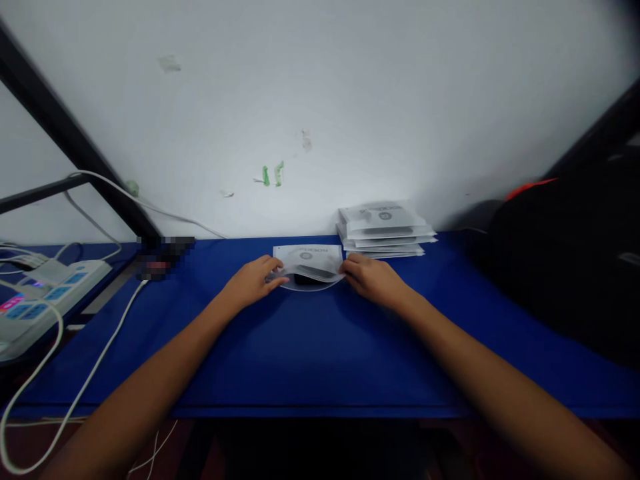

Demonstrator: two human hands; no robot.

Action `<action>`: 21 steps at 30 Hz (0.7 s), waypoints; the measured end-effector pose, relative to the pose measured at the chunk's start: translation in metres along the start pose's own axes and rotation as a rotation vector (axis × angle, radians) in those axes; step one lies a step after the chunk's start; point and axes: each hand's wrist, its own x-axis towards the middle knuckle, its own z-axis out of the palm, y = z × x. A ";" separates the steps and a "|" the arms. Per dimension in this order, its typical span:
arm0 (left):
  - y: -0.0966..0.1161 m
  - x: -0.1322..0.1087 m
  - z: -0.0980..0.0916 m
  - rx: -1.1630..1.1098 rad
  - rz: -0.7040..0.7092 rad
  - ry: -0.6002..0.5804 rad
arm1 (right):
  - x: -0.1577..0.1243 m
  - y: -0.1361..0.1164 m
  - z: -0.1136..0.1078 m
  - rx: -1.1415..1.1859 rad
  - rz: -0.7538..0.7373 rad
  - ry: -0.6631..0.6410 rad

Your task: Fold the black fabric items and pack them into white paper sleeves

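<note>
A frosted plastic pouch (310,256) with grey print lies on the blue table, its near edge gaping toward me. Inside the mouth a dark item (303,279) shows; its kind I cannot make out. My left hand (257,280) pinches the pouch's left corner between thumb and fingers. At the opposite corner, my right hand (373,277) is closed on the pouch's edge. Just behind my right hand sits a stack of similar pouches (385,227), piled unevenly against the wall.
A blue-covered table (310,360) runs along a white wall (380,120). To the left are a power strip (55,293) with plugs, a white cable (107,357) and a blurred dark object (165,257). A large black bag (565,260) fills the right side.
</note>
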 end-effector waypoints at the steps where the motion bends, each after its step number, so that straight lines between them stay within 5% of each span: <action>1: 0.002 0.000 -0.001 0.063 0.029 -0.003 | 0.000 -0.001 -0.001 -0.019 -0.006 0.005; 7: 0.023 -0.005 -0.004 0.312 0.086 0.192 | -0.007 -0.022 -0.005 0.114 -0.301 0.224; 10: 0.038 -0.006 -0.004 0.335 0.143 0.298 | -0.008 -0.039 0.002 0.204 -0.481 0.222; 17: 0.060 -0.009 -0.006 0.322 0.290 0.333 | 0.002 -0.054 0.019 0.235 -0.154 0.047; 21: 0.061 -0.007 -0.003 0.296 0.261 0.261 | 0.005 -0.049 0.019 0.148 -0.137 -0.037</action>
